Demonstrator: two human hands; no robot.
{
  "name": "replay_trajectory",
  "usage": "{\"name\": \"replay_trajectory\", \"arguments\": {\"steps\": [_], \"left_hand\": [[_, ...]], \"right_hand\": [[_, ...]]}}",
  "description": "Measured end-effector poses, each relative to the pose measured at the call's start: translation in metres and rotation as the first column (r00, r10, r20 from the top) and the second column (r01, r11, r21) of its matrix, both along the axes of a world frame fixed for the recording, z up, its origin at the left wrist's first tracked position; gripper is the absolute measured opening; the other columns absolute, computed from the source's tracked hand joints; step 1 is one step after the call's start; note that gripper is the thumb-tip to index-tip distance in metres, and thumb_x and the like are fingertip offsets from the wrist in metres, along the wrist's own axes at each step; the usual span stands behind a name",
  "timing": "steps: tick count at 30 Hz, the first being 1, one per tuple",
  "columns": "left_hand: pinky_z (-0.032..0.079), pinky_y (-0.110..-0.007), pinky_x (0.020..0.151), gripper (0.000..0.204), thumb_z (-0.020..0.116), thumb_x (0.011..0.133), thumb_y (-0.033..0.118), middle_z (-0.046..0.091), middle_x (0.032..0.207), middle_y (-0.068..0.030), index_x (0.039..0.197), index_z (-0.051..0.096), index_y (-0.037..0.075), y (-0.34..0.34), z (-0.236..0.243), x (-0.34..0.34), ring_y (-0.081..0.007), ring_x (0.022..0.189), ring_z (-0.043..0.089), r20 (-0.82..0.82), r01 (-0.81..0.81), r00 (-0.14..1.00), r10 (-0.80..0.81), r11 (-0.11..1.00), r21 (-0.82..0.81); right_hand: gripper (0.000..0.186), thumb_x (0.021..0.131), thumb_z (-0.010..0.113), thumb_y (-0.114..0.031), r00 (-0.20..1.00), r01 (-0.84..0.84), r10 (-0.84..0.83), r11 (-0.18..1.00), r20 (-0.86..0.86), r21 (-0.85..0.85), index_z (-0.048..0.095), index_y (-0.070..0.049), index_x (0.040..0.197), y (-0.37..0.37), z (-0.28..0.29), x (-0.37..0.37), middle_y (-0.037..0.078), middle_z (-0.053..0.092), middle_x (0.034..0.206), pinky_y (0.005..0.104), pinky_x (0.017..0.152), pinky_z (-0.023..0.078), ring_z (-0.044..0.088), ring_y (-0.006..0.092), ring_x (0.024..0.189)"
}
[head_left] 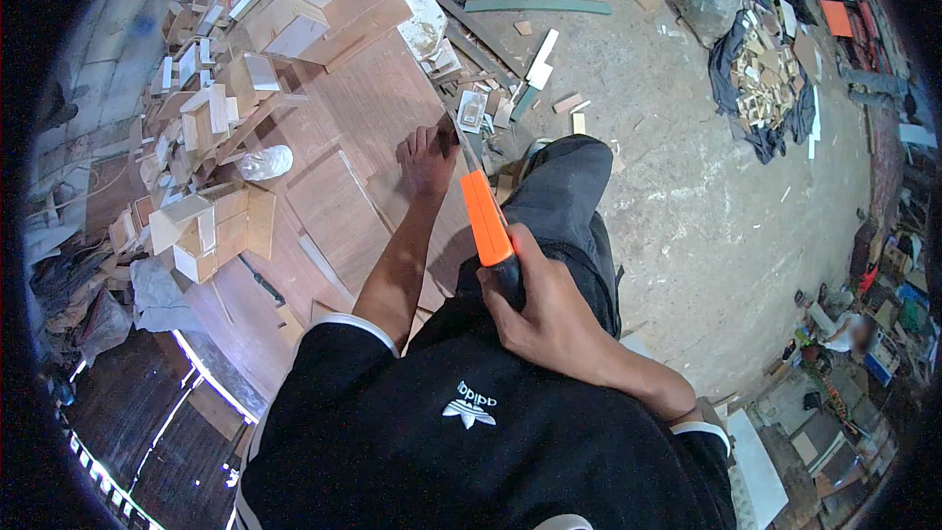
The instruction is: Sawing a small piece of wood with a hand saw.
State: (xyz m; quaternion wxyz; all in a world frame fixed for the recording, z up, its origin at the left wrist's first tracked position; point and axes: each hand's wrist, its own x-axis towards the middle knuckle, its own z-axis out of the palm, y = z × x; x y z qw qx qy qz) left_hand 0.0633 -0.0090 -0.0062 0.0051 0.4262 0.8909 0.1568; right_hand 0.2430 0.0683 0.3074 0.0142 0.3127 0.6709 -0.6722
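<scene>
**Handsaw gripped in the right hand, left hand braced just beside the blade**

The handsaw with a bright orange body, black grip and narrow metal blade (484, 219) lies near the centre, its blade pointing toward 12 o'clock; the right hand (554, 319), between 4 and 5 o'clock, has its fingers wrapped around the black grip; the left hand (426, 162), at 11 o'clock, rests with bent fingers, narrowly spaced, on the broad brown wooden sheet (368, 88); whether they pinch a small piece, I cannot tell; nor can I tell whether the teeth touch wood.

For good sawing, I would shift the left fingertips toward 10 o'clock, away from the blade, and press down firmly; line up right wrist, forearm and blade; start with light strokes, then lengthen them evenly; mind the dark grey trouser leg (569, 182) at 2 o'clock, close to the blade; the open box of pale wooden boards (231, 221), at 9 o'clock, sits well apart and should not hinder the stroke.
</scene>
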Motion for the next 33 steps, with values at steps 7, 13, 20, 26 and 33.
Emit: {"name": "replay_trajectory", "arguments": {"steps": [7,13,20,26,33], "left_hand": [[0.036,-0.042,0.092,0.033,0.065,0.078,0.036,0.052,0.096,-0.0061,0.099,0.056,0.012,0.007,0.007,0.004,-0.0259,0.100,0.050,0.021,-0.019,1.000,0.021,0.996,-0.092],[0.036,-0.042,0.093,0.036,0.065,0.076,0.037,0.051,0.097,-0.0061,0.099,0.056,0.012,0.005,0.014,-0.001,-0.0264,0.100,0.049,0.159,-0.013,0.986,0.043,0.982,-0.186],[0.037,-0.042,0.091,0.036,0.066,0.077,0.039,0.052,0.095,-0.0055,0.098,0.055,0.012,0.003,-0.002,0.001,-0.0263,0.098,0.050,0.018,-0.034,0.999,0.035,0.996,-0.088],[0.037,-0.041,0.089,0.036,0.066,0.078,0.037,0.052,0.095,-0.0059,0.099,0.054,0.011,0.003,-0.003,0.000,-0.0257,0.097,0.050,-0.201,0.019,0.979,-0.019,1.000,0.000],[0.037,-0.040,0.090,0.037,0.067,0.075,0.035,0.051,0.098,-0.0065,0.100,0.053,0.012,0.007,0.016,0.005,-0.0260,0.098,0.049,-0.152,0.039,0.987,-0.052,0.995,-0.090]], "right_hand": [[0.035,0.077,0.060,0.001,0.997,0.037,-0.045,0.993,0.068,0.111,0.048,0.000,0.110,0.002,-0.097,-0.016,0.027,0.058,0.084,0.0423,0.067,0.048,0.060,0.0472,0.080],[0.036,0.078,0.060,0.002,0.998,0.049,-0.052,0.997,0.045,0.060,0.050,0.000,0.112,-0.008,-0.052,-0.011,0.022,0.060,0.080,0.0372,0.065,0.049,0.063,0.0424,0.077],[0.035,0.082,0.060,0.001,0.998,0.007,-0.008,1.000,0.068,0.010,0.049,-0.001,0.116,-0.011,-0.040,0.000,0.021,0.060,0.079,0.0342,0.067,0.049,0.068,0.0362,0.084],[0.035,0.080,0.058,0.004,0.999,0.015,-0.011,0.997,0.051,-0.080,0.050,-0.002,0.113,-0.004,-0.008,0.007,0.021,0.058,0.085,0.0334,0.070,0.048,0.067,0.0343,0.085],[0.021,0.076,0.057,0.002,0.998,0.070,-0.070,0.991,-0.003,0.118,0.052,0.001,0.096,0.008,-0.125,-0.019,0.019,0.055,0.074,0.0374,0.068,0.048,0.060,0.0300,0.070]]}}
